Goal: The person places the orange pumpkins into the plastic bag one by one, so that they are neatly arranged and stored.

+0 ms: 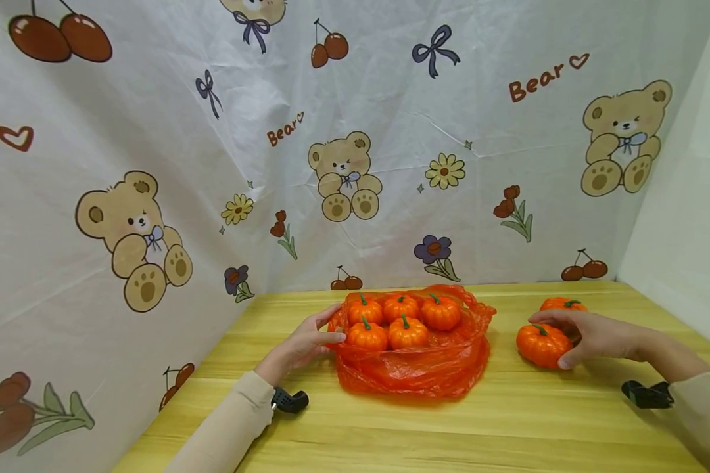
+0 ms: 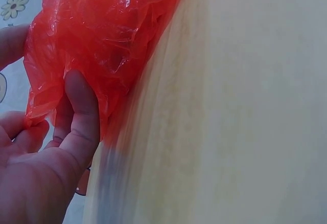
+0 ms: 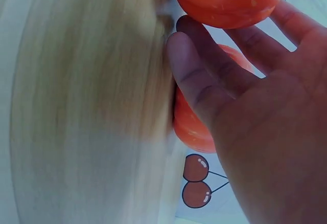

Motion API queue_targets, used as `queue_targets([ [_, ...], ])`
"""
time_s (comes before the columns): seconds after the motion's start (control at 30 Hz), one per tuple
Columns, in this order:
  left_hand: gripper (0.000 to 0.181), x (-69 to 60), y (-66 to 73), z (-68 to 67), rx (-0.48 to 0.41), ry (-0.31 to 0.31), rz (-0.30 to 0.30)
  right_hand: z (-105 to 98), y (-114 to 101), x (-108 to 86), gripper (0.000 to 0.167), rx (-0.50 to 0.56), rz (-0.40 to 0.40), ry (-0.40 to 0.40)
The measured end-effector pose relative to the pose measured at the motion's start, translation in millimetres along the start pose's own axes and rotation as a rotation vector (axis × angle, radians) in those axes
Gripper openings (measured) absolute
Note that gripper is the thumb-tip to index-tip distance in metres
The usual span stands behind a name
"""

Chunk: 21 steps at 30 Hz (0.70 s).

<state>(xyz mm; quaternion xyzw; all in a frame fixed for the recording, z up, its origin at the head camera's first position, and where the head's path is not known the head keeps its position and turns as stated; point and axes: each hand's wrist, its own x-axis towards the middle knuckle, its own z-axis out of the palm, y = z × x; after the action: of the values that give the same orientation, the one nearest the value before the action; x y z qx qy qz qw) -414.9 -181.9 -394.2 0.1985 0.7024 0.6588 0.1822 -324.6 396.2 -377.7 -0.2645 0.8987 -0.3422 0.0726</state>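
An open red plastic bag (image 1: 414, 374) stands on the table with several small orange pumpkins (image 1: 408, 333) with green stems inside. My left hand (image 1: 304, 341) grips the bag's left edge, thumb on the near side. In the left wrist view, thin red plastic (image 2: 97, 45) is bunched between the fingers. To the right of the bag, my right hand (image 1: 600, 336) holds another orange pumpkin (image 1: 541, 347), with fingers over its top and thumb at its near right side. Behind that hand sits one more pumpkin (image 1: 562, 303), partly hidden.
The pale wood-grain table (image 1: 449, 437) meets a white cloth backdrop (image 1: 390, 217) printed with bears, cherries and flowers. Black straps or mounts (image 1: 290, 401) show at both wrists. A plain white wall (image 1: 680, 230) stands at the right.
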Motion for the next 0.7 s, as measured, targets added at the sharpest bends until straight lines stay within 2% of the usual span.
queue_targets([
  [0.17,0.087,0.5,0.5,0.1,0.001,-0.004,-0.002,-1.5,-2.6,0.0,0.077,-0.053,0.013,0.034],
  [0.27,0.088,0.9,0.7,0.1,-0.007,-0.003,0.001,-6.3,-6.8,1.8,0.076,-0.062,-0.013,0.053],
  [0.4,0.089,1.0,1.1,-0.1,-0.01,-0.004,0.005,-15.5,-15.6,5.4,0.075,-0.024,-0.035,0.042],
  [0.57,0.087,1.6,0.5,-0.8,-0.003,-0.012,0.002,-20.9,-26.2,12.0,0.072,-0.022,-0.001,0.059],
  [0.7,0.087,1.9,-0.3,-0.7,-0.005,-0.013,0.001,-23.6,-33.9,18.2,0.069,0.018,0.003,0.047],
])
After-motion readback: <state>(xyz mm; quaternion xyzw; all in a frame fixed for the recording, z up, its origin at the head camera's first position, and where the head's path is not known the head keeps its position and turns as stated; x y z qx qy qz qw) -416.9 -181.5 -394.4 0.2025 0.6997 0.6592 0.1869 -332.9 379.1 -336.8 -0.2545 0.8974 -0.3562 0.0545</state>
